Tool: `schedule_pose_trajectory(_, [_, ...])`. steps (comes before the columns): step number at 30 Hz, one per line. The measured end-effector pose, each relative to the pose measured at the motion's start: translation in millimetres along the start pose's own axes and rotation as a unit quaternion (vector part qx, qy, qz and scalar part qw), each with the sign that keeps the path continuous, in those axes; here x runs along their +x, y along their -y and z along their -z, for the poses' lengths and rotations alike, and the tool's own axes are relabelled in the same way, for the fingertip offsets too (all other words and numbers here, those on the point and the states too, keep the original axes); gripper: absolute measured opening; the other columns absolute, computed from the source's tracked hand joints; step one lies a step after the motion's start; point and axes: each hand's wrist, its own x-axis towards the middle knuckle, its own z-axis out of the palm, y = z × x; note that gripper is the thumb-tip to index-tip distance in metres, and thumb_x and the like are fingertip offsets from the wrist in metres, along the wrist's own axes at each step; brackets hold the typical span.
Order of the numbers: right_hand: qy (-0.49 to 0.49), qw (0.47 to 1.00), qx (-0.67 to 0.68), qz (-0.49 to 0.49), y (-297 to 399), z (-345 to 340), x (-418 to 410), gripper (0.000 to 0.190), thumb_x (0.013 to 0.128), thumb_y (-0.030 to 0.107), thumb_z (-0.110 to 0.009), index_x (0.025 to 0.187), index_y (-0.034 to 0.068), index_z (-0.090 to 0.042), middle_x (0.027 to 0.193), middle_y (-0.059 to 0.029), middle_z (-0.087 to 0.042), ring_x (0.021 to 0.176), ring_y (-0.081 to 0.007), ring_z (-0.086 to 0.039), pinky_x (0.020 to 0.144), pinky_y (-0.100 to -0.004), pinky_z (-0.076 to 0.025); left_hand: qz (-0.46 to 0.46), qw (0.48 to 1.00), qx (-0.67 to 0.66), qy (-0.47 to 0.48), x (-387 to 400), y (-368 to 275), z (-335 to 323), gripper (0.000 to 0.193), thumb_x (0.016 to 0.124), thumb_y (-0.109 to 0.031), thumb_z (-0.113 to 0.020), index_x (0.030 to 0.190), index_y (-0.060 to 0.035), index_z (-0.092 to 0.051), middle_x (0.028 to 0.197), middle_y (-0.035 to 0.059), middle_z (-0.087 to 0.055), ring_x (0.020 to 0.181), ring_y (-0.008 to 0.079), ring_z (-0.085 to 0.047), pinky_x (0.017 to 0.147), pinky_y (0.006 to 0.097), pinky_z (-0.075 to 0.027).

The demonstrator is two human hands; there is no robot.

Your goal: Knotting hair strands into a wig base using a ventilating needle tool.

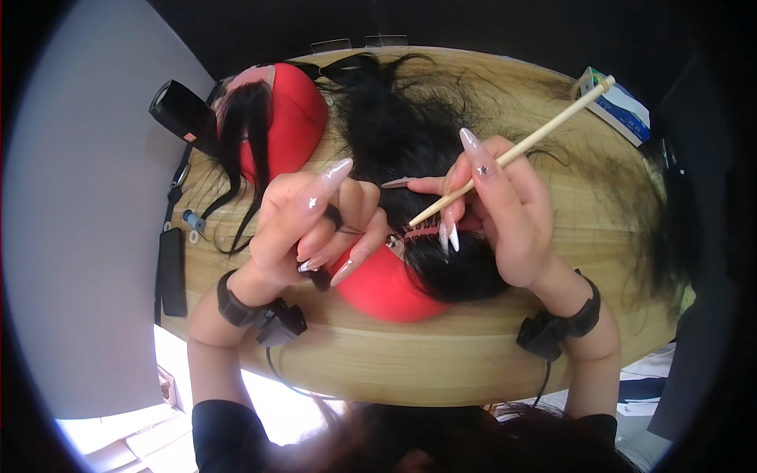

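Observation:
My right hand (pixel 520 201) grips a slim pale wooden stick tool (pixel 550 126), its tapered end angled down to the left. That end is over a pinkish parting strip (pixel 423 232) in black hair (pixel 455 269) on a red, dome-shaped wig form (pixel 390 287). My left hand (pixel 319 219), just left of the tip, is closed on a small tuft of black hair (pixel 334 216); fine strands stretch from it towards the parting. Whether the tip touches the strip, I cannot tell. Part of the form is hidden behind my left fingers.
Long black hair (pixel 390 124) spreads across the wooden table (pixel 378 355). A second red wig form (pixel 301 118) stands back left, beside a black cylindrical device (pixel 180 115). A blue thread spool (pixel 193 220) and a black phone-like slab (pixel 173 272) lie left. A box (pixel 621 112) sits back right.

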Motion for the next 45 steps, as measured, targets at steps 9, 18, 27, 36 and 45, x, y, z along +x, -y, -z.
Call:
schedule_pose_trajectory(9, [0.027, 1.0, -0.004, 0.003, 0.0, 0.4, -1.7, 0.023, 0.103, 0.019, -0.033, 0.093, 0.002, -0.045, 0.074, -0.0063, -0.052, 0.068, -0.0112, -0.056, 0.099, -0.0477, -0.046, 0.006, 1.0, 0.006, 0.01, 2.6, -1.8, 0.7, 0.054, 0.102, -0.018, -0.035, 0.048, -0.0085, -0.036, 0.049, 0.0022, -0.039, 0.047, 0.0101, -0.035, 0.048, 0.0239, -0.04])
schedule_pose_trajectory(18, [0.039, 0.999, -0.025, 0.018, -2.1, 3.0, -1.3, 0.022, 0.103, 0.019, -0.032, 0.095, 0.002, -0.044, 0.073, -0.0062, -0.052, 0.067, -0.0113, -0.056, 0.099, -0.048, -0.046, 0.002, 1.0, 0.029, 0.01, 1.8, -1.3, 0.7, 0.054, 0.101, -0.021, -0.038, 0.049, -0.0073, -0.036, 0.051, 0.003, -0.039, 0.051, 0.0107, -0.034, 0.049, 0.0249, -0.034])
schedule_pose_trajectory(27, [0.032, 0.999, 0.035, 0.004, -5.2, 8.6, 1.7, 0.022, 0.102, 0.02, -0.039, 0.095, 0.002, -0.05, 0.07, -0.0017, -0.052, 0.064, -0.007, -0.054, 0.095, -0.039, -0.05, -0.017, 0.996, 0.08, 0.024, 1.5, 0.4, 0.9, 0.049, 0.101, -0.02, -0.038, 0.054, -0.0069, -0.039, 0.055, 0.0034, -0.041, 0.054, 0.0135, -0.033, 0.054, 0.0285, -0.035])
schedule_pose_trajectory(36, [0.009, 0.999, -0.007, 0.031, -2.8, 1.3, 5.6, 0.026, 0.103, 0.026, -0.037, 0.088, 0.006, -0.044, 0.058, -0.0001, -0.046, 0.048, -0.0078, -0.05, 0.091, -0.0425, -0.052, -0.013, 0.994, 0.109, 0.027, -1.9, 1.3, 1.3, 0.044, 0.1, -0.015, -0.04, 0.058, -0.0047, -0.044, 0.054, 0.003, -0.043, 0.055, 0.0166, -0.042, 0.056, 0.03, -0.038])
schedule_pose_trajectory(45, [0.013, 0.999, 0.018, 0.043, -7.1, 5.6, 5.3, 0.024, 0.101, 0.025, -0.045, 0.096, 0.002, -0.05, 0.059, 0.001, -0.047, 0.051, -0.0058, -0.051, 0.087, -0.037, -0.055, -0.013, 0.989, 0.145, 0.029, -2.2, 0.3, 1.5, 0.043, 0.1, -0.013, -0.041, 0.057, -0.004, -0.044, 0.052, 0.0034, -0.043, 0.052, 0.0165, -0.045, 0.057, 0.0296, -0.039])
